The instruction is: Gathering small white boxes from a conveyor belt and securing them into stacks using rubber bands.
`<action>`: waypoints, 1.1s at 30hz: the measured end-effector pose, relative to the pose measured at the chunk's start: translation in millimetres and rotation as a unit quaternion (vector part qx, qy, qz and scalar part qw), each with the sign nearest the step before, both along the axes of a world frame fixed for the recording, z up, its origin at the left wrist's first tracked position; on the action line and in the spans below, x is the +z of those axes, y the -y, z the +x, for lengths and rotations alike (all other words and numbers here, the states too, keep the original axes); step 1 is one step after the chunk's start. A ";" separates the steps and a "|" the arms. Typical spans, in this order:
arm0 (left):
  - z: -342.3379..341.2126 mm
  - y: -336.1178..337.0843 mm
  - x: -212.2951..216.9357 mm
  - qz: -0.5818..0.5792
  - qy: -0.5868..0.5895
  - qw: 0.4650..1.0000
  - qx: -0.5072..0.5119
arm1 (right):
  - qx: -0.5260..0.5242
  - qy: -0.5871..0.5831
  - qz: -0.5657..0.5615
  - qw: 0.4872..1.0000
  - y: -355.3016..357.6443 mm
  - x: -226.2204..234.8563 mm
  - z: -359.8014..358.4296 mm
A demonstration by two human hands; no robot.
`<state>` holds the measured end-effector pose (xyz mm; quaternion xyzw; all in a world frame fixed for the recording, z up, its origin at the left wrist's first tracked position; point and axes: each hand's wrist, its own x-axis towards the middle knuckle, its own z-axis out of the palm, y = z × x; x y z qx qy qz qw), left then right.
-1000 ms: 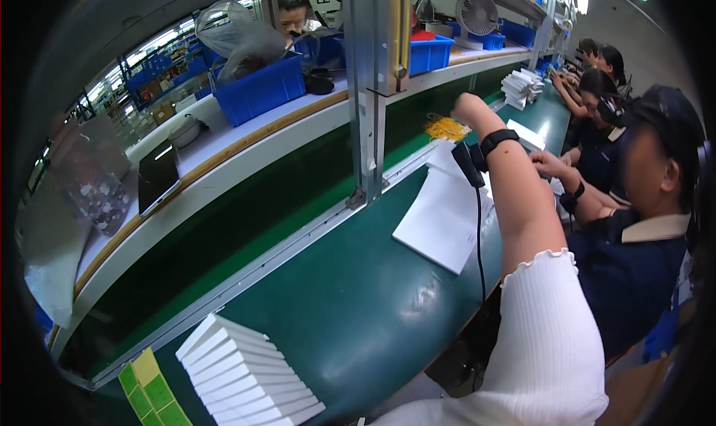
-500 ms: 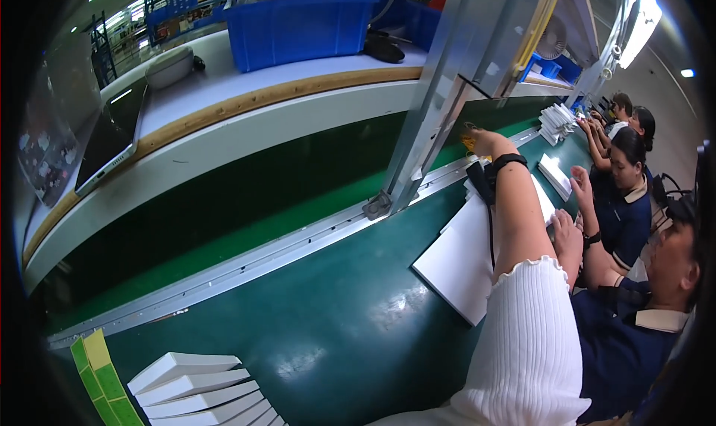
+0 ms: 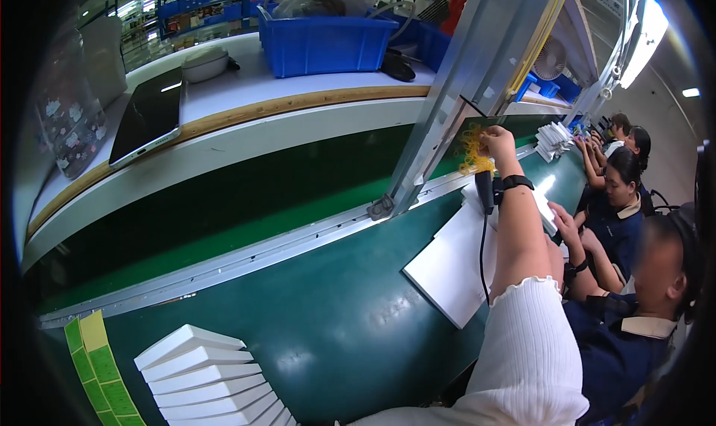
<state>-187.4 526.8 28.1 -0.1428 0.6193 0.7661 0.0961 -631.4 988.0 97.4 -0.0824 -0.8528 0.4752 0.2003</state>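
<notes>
My right hand [image 3: 498, 144] reaches out at the upper right, past the metal post. Its fingers are closed on a bunch of yellow rubber bands [image 3: 472, 151] beside the post. A black wristband [image 3: 516, 182] circles that wrist, and a dark device [image 3: 485, 191] with a thin cable sits against it. Below the forearm lie flat white sheets or boards [image 3: 447, 269] on the green table, partly covered by my arm. My left hand is out of view.
Several folded white boxes [image 3: 201, 366] fan out at the lower left beside green-and-yellow label sheets [image 3: 101, 366]. A shelf above holds a blue bin [image 3: 328, 45] and a tablet or phone [image 3: 149, 116]. Close on my right sits a co-worker [image 3: 619, 351], with others farther along.
My right hand has lifted slightly and its fingers have closed on the rubber bands. The view has shifted a little. The nearest co-workers' hands have moved lower.
</notes>
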 end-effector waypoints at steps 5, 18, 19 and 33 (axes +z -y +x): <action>13.6 7.1 14.2 -0.008 0.008 1.000 -0.029 | 0.036 -0.004 -0.250 0.968 -0.8 28.2 19.6; 52.1 51.4 -33.4 -0.184 -0.128 0.973 -0.056 | 0.124 0.014 -0.372 0.920 53.7 61.8 145.8; 49.2 50.2 -32.2 -0.194 -0.146 0.969 -0.047 | 0.124 0.019 -0.373 0.919 64.4 62.6 157.3; 23.4 31.1 18.5 -0.331 -0.353 0.875 0.033 | 0.334 0.126 -0.362 0.861 283.9 21.4 181.3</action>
